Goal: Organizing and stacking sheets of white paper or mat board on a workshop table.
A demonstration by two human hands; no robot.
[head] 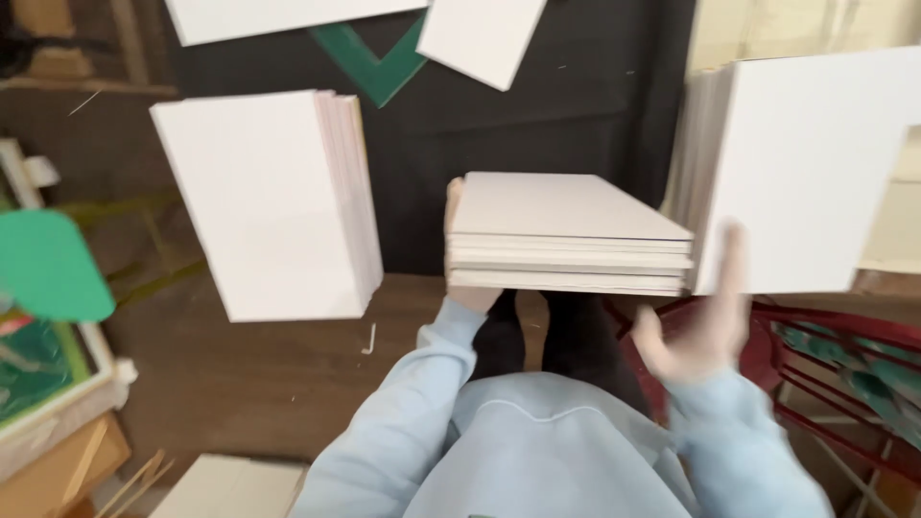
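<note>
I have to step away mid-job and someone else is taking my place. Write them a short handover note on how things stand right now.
Left hand: holds and props the left end of a small stack of white boards, held level in front of the body.
Right hand: open and blurred, at the lower edge of the tall white stack on the right; whether it grips it cannot be told.
Another white stack lies to the left, and loose white boards lie at the top on the dark mat.
Done: boards gathered in three stacks. Left: the held stack is not set down.
</note>
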